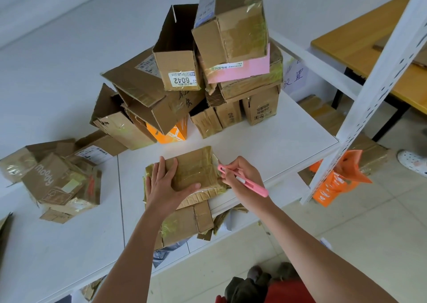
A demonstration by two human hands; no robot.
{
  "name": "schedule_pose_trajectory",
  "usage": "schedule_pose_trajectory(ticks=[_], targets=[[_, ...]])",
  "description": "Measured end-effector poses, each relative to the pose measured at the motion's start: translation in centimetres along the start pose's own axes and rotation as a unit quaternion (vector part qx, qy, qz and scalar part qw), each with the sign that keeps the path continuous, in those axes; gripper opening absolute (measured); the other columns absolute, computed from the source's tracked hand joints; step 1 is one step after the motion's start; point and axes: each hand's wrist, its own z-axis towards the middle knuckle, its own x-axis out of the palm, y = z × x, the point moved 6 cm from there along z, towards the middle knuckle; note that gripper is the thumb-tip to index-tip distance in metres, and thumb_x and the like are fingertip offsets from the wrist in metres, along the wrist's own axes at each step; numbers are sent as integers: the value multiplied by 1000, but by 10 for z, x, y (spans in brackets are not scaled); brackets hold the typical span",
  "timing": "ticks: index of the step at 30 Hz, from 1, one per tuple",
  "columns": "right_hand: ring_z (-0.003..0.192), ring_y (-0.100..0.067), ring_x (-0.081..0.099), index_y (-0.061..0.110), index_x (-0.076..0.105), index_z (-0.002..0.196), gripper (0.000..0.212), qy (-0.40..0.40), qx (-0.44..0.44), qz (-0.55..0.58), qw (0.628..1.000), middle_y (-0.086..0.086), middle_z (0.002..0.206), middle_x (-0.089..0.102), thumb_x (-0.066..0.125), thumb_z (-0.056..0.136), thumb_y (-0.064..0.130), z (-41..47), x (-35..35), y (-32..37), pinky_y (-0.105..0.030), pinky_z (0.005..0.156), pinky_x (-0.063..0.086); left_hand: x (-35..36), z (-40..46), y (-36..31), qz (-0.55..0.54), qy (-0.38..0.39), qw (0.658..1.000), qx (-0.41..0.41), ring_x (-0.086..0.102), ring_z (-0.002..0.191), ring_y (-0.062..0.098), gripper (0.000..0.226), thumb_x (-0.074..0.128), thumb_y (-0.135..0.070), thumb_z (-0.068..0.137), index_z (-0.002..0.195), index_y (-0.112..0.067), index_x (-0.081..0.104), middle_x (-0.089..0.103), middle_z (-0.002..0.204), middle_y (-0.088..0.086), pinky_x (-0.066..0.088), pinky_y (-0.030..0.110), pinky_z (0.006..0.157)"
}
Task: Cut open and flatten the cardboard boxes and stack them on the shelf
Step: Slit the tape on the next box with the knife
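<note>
We are at the cutting step: our left hand (167, 184) lies flat with fingers spread on top of the taped cardboard box (189, 175), pinning it to the white shelf (277, 150), while our right hand (242, 177) grasps the pink cutter (243, 180) with its tip at the box's right edge. Next, we judge, the blade must run along the taped seam there, clear of the left fingers, with the uncut pile of boxes (208, 71) waiting just behind
</note>
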Motion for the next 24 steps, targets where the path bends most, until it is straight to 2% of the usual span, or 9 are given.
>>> schedule_pose_trajectory(ticks=[3,6,9,12,14,16,18,20,24], targets=[[95,-30,70,12,53,87,12,11,3,-15,1000,-1,94,73,58,95,5,-7,-1,-1,-62,74,54,-2,2,0,-5,2,1000,-4,-11,151,16,121,36,-97,53,156,-38,9,-12,164,-8,-4,44,122],[95,-17,72,10,54,86,11,29,16,-26,999,3,95,74,59,94,3,-7,-6,2,-46,75,59,-2,2,-1,-7,3,1000,-4,-10,151,16,120,38,-96,54,155,-38,10,-11,164,-8,-4,45,122],[89,-40,68,14,55,83,11,12,37,-13,999,-3,93,73,63,90,17,2,-13,6,-59,71,54,-3,1,-1,-18,1,1000,-6,-11,151,14,121,37,-98,52,155,-39,11,-10,164,-9,-5,44,122],[91,-37,68,18,54,88,12,-38,32,2,999,-11,94,70,62,94,24,14,-14,8,-64,76,54,-4,2,-1,-25,-4,1000,-7,-10,151,13,129,31,-104,46,155,-39,12,-9,164,-9,-6,42,121],[89,-40,66,16,51,91,10,-42,25,-6,999,-14,92,67,57,98,19,19,-5,7,-64,71,53,-3,1,-1,-25,-7,1000,-5,-10,151,13,128,31,-104,47,155,-38,12,-9,164,-9,-6,43,122],[81,-44,63,17,50,91,10,-43,11,-21,999,-17,88,66,55,98,19,22,4,6,-56,61,53,-2,-1,-1,-27,-11,1000,-1,-11,150,12,127,33,-103,48,155,-38,11,-10,164,-9,-6,43,122],[76,-48,59,16,48,90,10,-45,-8,-35,998,-22,85,63,54,98,17,22,8,5,-48,51,46,-2,-1,-1,-23,-13,1000,-2,-12,150,12,130,28,-106,45,155,-38,11,-10,164,-10,-6,42,121],[75,-48,58,16,49,90,11,-49,-21,-44,998,-25,86,63,55,99,15,21,9,5,-47,50,44,-2,0,-2,-20,-12,1000,-4,-12,150,11,133,25,-107,43,155,-38,11,-11,164,-10,-6,42,121],[77,-48,59,11,49,89,13,-50,-13,-43,998,-25,85,64,57,98,17,15,6,3,-56,56,47,-2,-3,-1,-21,-13,1000,-7,-12,150,11,133,25,-108,41,155,-40,12,-11,164,-11,-6,41,122]])
